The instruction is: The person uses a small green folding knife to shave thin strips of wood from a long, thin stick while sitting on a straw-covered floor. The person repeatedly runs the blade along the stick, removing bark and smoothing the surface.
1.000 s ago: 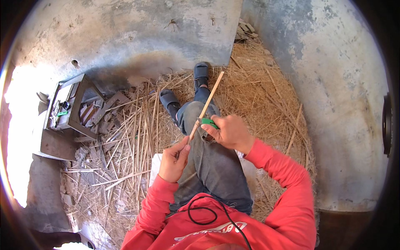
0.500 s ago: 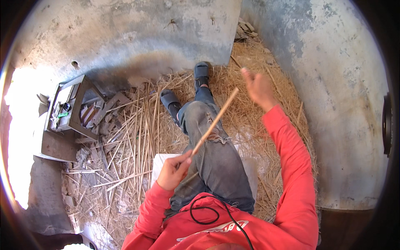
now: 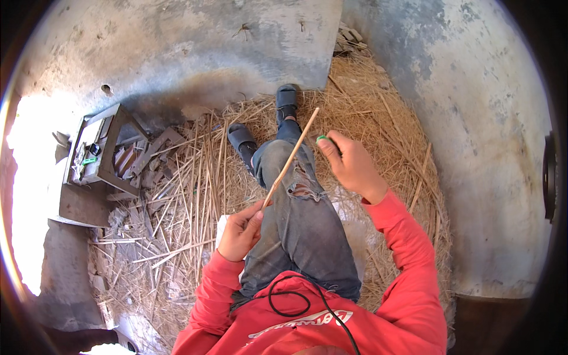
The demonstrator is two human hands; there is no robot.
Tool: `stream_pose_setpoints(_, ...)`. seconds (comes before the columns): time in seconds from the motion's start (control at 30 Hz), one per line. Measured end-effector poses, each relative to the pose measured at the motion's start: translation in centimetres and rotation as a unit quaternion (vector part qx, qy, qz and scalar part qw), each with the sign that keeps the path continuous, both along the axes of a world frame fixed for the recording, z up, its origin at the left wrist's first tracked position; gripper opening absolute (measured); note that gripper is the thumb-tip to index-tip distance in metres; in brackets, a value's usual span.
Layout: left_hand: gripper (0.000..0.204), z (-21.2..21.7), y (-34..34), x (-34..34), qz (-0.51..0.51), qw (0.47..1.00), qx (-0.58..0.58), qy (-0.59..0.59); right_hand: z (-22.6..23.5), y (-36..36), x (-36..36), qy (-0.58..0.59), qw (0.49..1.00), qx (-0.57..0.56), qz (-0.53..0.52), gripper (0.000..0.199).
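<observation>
I sit on straw with my legs in torn grey jeans (image 3: 302,207) stretched forward. My left hand (image 3: 241,231) pinches the lower end of a long pale reed stick (image 3: 291,157), which slants up and to the right over my knee. My right hand (image 3: 350,164) is raised beside the stick's upper half, closed around a small green-handled tool (image 3: 322,139) whose blade is hidden by my fingers. The tool is close to the stick; I cannot tell whether they touch.
Loose straw and cut reeds (image 3: 189,195) cover the ground to my left and around my feet in dark sandals (image 3: 242,139). A grey metal frame box (image 3: 97,151) stands at the left. Concrete walls (image 3: 461,89) curve around the far side and right.
My right hand, flung out far to the upper right half a second ago, has come back down beside the stick with the green tool. My left hand kept hold of the stick.
</observation>
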State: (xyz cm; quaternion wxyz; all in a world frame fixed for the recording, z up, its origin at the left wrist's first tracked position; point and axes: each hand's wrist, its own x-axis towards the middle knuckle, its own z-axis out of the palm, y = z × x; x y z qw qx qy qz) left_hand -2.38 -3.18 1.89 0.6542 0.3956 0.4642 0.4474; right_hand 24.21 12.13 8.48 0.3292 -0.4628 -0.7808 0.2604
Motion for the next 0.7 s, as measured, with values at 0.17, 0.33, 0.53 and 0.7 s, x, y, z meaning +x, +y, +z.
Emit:
stream_pose_setpoints(0.17, 0.04, 0.7, -0.2, 0.8, -0.009, 0.999, 0.019, 0.041, -0.3, 1.0, -1.0, -0.061, 0.989, 0.108, -0.083, 0.047)
stream_pose_setpoints(0.33, 0.038, 1.4, -0.6, 0.7, -0.008, 1.0, -0.017, 0.019, -2.2, 0.0, -1.6, -0.089, 0.986, 0.13, -0.059, 0.05)
stream_pose_setpoints(0.53, 0.04, 0.5, -0.2, 1.3, -0.002, 1.0, 0.008, 0.019, -1.2, 0.3, -1.8, -0.035, 0.994, 0.075, -0.072, 0.051)
stream_pose_setpoints(0.7, 0.038, 1.1, 0.5, 1.1, 0.011, 1.0, 0.011, 0.013, -3.5, -1.9, -3.4, -0.114, 0.983, 0.143, 0.016, 0.054)
